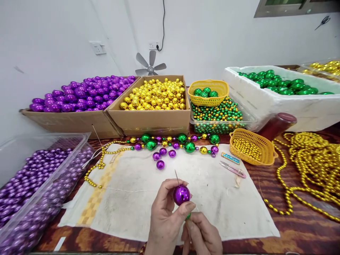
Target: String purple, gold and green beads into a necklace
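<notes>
Between the fingers and thumb of my left hand (164, 212) is a shiny purple ball (182, 195). A thin needle (176, 177) sticks up from its top. Just below, the fingertips of my right hand (204, 233) are pinched at a small green bead (188, 216), mostly hidden by fingers. A pale thread (127, 190) runs from the left side of the cloth toward my hands. Beyond them lie several loose purple balls (160, 164) and a strung garland of green, purple and gold balls (190, 147), joined to a gold bead chain (91, 181).
A white cloth (127, 216) covers the tabletop. Behind stand cardboard boxes of purple and gold balls (154, 94), with a bin of purple beads (39, 180) on the left. To the right are pink snips (233, 169), a yellow basket (265, 156) and heaped gold bead strands (316, 166).
</notes>
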`<control>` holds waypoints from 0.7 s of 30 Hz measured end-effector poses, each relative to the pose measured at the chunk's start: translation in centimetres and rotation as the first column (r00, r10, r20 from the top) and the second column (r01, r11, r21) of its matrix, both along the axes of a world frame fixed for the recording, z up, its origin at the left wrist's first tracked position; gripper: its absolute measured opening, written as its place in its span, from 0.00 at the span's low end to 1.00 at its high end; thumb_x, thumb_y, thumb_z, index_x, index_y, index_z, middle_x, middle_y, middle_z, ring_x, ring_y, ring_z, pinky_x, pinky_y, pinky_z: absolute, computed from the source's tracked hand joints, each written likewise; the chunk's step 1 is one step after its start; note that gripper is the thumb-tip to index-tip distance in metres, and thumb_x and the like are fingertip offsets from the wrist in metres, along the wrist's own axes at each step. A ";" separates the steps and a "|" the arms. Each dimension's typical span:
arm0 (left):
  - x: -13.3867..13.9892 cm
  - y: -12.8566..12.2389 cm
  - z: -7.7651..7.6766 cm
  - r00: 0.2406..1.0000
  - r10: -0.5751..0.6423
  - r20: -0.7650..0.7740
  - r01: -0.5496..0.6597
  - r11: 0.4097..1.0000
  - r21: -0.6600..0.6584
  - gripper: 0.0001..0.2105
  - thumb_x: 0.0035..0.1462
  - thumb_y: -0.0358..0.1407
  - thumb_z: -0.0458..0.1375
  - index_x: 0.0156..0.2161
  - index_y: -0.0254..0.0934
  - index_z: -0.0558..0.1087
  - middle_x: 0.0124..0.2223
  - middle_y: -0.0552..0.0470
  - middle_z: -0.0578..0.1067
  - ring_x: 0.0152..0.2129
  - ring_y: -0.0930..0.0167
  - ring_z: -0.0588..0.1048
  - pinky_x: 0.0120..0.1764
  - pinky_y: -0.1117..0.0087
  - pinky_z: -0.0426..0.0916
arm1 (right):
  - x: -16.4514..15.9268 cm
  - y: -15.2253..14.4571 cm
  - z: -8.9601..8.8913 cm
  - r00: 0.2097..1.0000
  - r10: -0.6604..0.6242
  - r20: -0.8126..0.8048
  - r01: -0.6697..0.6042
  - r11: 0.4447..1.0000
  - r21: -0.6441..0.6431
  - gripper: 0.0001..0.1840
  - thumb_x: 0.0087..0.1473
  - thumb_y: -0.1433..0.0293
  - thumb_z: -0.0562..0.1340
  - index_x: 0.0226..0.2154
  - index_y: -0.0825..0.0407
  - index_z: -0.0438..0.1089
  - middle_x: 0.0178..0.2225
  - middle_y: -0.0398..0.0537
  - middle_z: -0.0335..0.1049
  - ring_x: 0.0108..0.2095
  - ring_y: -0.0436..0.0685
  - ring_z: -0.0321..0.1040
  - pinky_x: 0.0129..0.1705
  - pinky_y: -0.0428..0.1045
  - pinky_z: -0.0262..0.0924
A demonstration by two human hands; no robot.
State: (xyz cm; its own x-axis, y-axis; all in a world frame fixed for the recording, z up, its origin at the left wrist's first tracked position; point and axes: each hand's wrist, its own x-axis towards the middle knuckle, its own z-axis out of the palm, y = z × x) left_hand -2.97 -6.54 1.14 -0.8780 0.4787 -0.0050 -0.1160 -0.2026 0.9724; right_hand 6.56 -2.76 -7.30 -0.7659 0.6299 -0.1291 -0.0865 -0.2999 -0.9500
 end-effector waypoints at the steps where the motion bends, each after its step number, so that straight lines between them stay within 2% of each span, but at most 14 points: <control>1: 0.0 0.1 -0.5 1.000 -0.008 0.023 0.008 1.000 -0.013 0.17 0.47 0.36 0.67 0.44 0.39 0.74 0.42 0.47 0.75 0.32 0.69 0.76 0.35 0.72 0.70 | -0.2 0.4 0.1 1.000 0.011 -0.013 -0.012 0.999 -0.048 0.18 0.59 0.55 0.59 0.29 0.53 0.69 0.20 0.42 0.68 0.12 0.45 0.62 0.15 0.40 0.48; 5: -0.6 0.6 -2.2 0.985 -0.100 0.144 0.110 0.992 -0.062 0.15 0.54 0.40 0.63 0.47 0.40 0.73 0.45 0.46 0.75 0.32 0.71 0.75 0.32 0.74 0.69 | -0.9 1.6 -0.2 0.999 0.020 -0.029 -0.025 0.981 -0.191 0.17 0.54 0.56 0.65 0.31 0.55 0.70 0.22 0.44 0.71 0.14 0.45 0.62 0.18 0.41 0.52; 10: -1.2 1.7 -2.8 0.965 -0.053 0.256 0.057 0.998 -0.010 0.12 0.57 0.39 0.60 0.46 0.39 0.72 0.44 0.46 0.73 0.30 0.74 0.72 0.31 0.74 0.67 | -0.7 2.5 0.1 0.998 0.065 0.024 -0.059 0.977 -0.203 0.20 0.50 0.55 0.68 0.36 0.54 0.73 0.26 0.48 0.73 0.17 0.47 0.64 0.15 0.41 0.48; 14: -1.1 2.4 -2.9 0.968 -0.078 0.240 0.080 0.997 0.001 0.12 0.57 0.39 0.60 0.45 0.39 0.73 0.45 0.47 0.73 0.30 0.74 0.73 0.33 0.73 0.67 | -0.5 3.2 -0.1 0.997 0.064 0.042 -0.055 0.979 -0.195 0.18 0.51 0.56 0.67 0.30 0.55 0.72 0.26 0.48 0.73 0.17 0.48 0.64 0.18 0.42 0.53; 16: -0.9 2.5 -3.1 0.962 -0.138 0.234 0.152 0.987 -0.044 0.13 0.58 0.41 0.60 0.47 0.40 0.72 0.47 0.46 0.74 0.32 0.72 0.74 0.35 0.72 0.68 | -0.6 3.7 -0.6 0.999 0.034 -0.008 -0.034 0.985 -0.167 0.18 0.52 0.56 0.66 0.28 0.55 0.71 0.24 0.45 0.71 0.17 0.46 0.62 0.20 0.42 0.54; 19: -1.3 2.6 -3.5 0.945 -0.264 0.195 0.293 0.946 -0.137 0.18 0.58 0.42 0.60 0.53 0.43 0.71 0.51 0.45 0.74 0.42 0.66 0.75 0.43 0.67 0.69 | -0.7 4.6 -1.7 0.998 -0.020 -0.055 0.009 0.984 -0.181 0.20 0.52 0.54 0.66 0.27 0.55 0.69 0.22 0.42 0.68 0.16 0.45 0.59 0.19 0.41 0.52; 21: -2.5 3.3 -3.4 0.951 -0.296 0.087 0.308 0.931 -0.195 0.20 0.60 0.42 0.58 0.56 0.45 0.69 0.54 0.45 0.73 0.48 0.64 0.73 0.49 0.65 0.67 | -0.4 5.3 -2.5 0.997 -0.063 -0.036 0.055 0.979 -0.194 0.21 0.51 0.53 0.66 0.26 0.55 0.68 0.22 0.43 0.68 0.15 0.45 0.59 0.19 0.41 0.50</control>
State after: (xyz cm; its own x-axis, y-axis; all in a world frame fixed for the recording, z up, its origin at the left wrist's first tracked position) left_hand -5.45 -3.21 -2.22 -0.6878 0.7046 -0.1744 -0.1952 0.0519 0.9794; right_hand 6.15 2.55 -9.78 -0.7357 0.6402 -0.2213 -0.1477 -0.4705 -0.8699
